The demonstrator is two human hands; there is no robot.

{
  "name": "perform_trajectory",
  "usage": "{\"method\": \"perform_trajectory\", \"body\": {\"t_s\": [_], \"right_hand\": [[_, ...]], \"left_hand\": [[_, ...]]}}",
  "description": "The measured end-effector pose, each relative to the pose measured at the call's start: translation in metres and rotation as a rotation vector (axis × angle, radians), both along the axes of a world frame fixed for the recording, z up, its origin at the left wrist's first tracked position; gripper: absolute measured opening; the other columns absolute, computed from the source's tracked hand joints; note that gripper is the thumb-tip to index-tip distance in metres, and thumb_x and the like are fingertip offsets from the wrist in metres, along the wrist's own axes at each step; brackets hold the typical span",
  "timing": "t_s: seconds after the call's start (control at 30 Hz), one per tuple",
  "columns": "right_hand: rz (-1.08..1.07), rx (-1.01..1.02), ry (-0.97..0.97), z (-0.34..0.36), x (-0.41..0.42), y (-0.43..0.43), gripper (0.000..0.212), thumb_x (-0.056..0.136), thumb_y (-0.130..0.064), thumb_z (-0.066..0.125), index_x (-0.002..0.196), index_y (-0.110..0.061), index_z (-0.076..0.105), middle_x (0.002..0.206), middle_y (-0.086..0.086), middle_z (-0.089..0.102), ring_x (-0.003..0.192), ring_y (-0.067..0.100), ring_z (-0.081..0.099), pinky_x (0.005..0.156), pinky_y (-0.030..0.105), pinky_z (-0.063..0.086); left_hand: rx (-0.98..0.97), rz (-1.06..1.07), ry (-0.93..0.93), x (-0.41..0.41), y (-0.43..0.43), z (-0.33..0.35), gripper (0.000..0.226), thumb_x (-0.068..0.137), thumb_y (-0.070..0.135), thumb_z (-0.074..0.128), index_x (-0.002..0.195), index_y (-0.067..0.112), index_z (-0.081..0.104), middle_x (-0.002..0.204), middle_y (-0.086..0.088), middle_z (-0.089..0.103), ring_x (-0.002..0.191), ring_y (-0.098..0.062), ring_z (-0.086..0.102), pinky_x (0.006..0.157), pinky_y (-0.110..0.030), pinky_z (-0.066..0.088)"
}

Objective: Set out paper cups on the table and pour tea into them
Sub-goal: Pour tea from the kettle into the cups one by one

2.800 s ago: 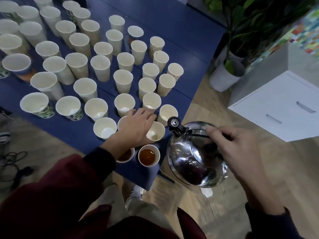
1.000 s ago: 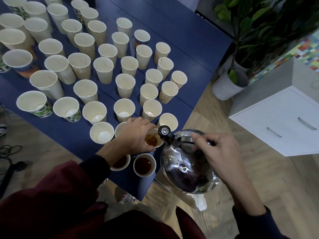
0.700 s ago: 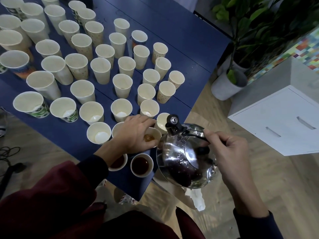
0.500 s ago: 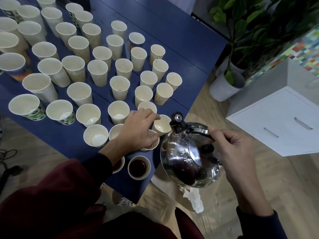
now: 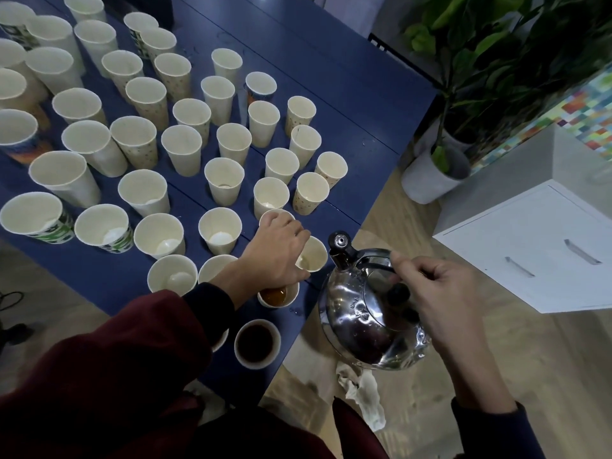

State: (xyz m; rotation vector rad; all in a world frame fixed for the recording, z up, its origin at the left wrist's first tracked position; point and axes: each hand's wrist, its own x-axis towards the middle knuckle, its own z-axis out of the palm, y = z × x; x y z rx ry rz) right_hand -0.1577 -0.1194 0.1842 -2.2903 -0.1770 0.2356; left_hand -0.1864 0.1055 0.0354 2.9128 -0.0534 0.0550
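Two cups visibly hold tea, both at the near corner of the blue tabletop (image 5: 331, 77): a cup of dark tea (image 5: 257, 339), filled high, and just beyond it a cup of amber tea (image 5: 276, 294) that looks only part filled. The steel kettle (image 5: 364, 313) hangs beyond the tabletop's edge, over the floor, with its spout up and nothing running from it. The right hand (image 5: 440, 293) clasps its handle.

The left hand (image 5: 275, 253) lies over the amber cup, fingers curled down and reaching the rim of an unfilled cup (image 5: 311, 255) beside the spout. I cannot tell whether it grips either cup or only steadies them.

I judge the setting out to be largely done and the pouring barely begun. Dozens of paper cups (image 5: 182, 150) stand upright in rough rows across the tabletop, and those whose bottoms show are pale and dry. The cup by the spout looks the likely next one.

A further cup (image 5: 221, 339) next to the dark tea is mostly covered by the red sleeve (image 5: 126, 352), so its contents cannot be read. The far cups run off the left and top edges, so the full count is unknown. How much tea is in the kettle cannot be seen. Crumpled paper (image 5: 364, 392) lies on the floor below the kettle.
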Motion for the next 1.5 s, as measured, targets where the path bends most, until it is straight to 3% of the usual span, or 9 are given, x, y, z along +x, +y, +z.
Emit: {"method": "perform_trajectory", "body": {"t_s": [0.2,0.33,0.47,0.67,0.9,1.13,1.5], "right_hand": [[0.032,-0.068,-0.005,-0.008,0.010,0.008,0.033,0.085,-0.054,0.068,0.064,-0.028,0.074,0.051,0.001,0.061,0.054,0.019,0.058,0.064,0.043,0.052],[0.054,-0.126,-0.019,-0.013,0.014,0.008,0.036,0.086,-0.056,0.065,0.065,-0.028,0.075,0.048,-0.007,0.055,0.053,0.015,0.052,0.061,0.039,0.048],[0.053,-0.173,-0.015,-0.015,0.017,0.009,0.042,0.078,-0.065,0.058,0.067,-0.029,0.076,0.051,-0.004,0.057,0.055,0.017,0.054,0.062,0.042,0.052],[0.067,-0.184,-0.019,-0.017,0.017,0.004,0.037,0.087,-0.051,0.068,0.063,-0.024,0.074,0.048,0.001,0.053,0.050,0.018,0.050,0.059,0.041,0.049],[0.062,-0.200,-0.029,-0.019,0.017,0.003,0.037,0.089,-0.051,0.069,0.062,-0.025,0.074,0.046,-0.001,0.050,0.049,0.015,0.048,0.058,0.036,0.043],[0.058,-0.175,-0.006,-0.017,0.015,0.007,0.045,0.091,-0.046,0.069,0.062,-0.010,0.071,0.041,-0.004,0.039,0.043,0.010,0.037,0.054,0.031,0.032],[0.053,-0.151,-0.029,-0.015,0.010,0.008,0.038,0.090,-0.048,0.068,0.062,-0.023,0.075,0.050,-0.002,0.058,0.051,0.012,0.051,0.060,0.037,0.044]], "left_hand": [[-0.020,0.002,0.015,0.006,0.003,0.002,0.064,0.077,0.065,0.060,0.122,0.020,0.062,0.120,0.002,0.063,0.119,-0.024,0.048,0.101,-0.046,0.033],[-0.059,0.004,0.003,0.006,0.005,0.000,0.059,0.075,0.066,0.061,0.114,0.022,0.064,0.113,0.004,0.064,0.114,-0.023,0.050,0.097,-0.046,0.034],[-0.093,-0.023,0.020,0.009,0.007,0.002,0.057,0.074,0.063,0.061,0.117,0.026,0.062,0.115,0.009,0.062,0.114,-0.020,0.047,0.097,-0.043,0.030],[-0.109,-0.041,0.042,0.011,0.007,0.004,0.057,0.075,0.060,0.061,0.124,0.030,0.059,0.121,0.012,0.062,0.117,-0.019,0.045,0.096,-0.044,0.030],[-0.120,-0.048,0.040,0.011,0.007,0.004,0.060,0.077,0.059,0.067,0.130,0.031,0.056,0.128,0.012,0.060,0.123,-0.019,0.042,0.099,-0.045,0.027],[-0.112,-0.069,0.081,0.015,0.006,0.009,0.062,0.076,0.056,0.069,0.131,0.030,0.055,0.132,0.010,0.059,0.131,-0.020,0.037,0.114,-0.054,0.015],[-0.062,-0.079,0.145,0.016,0.009,0.019,0.070,0.078,0.062,0.069,0.136,0.029,0.051,0.136,0.007,0.057,0.137,-0.020,0.033,0.115,-0.056,0.013]]}}
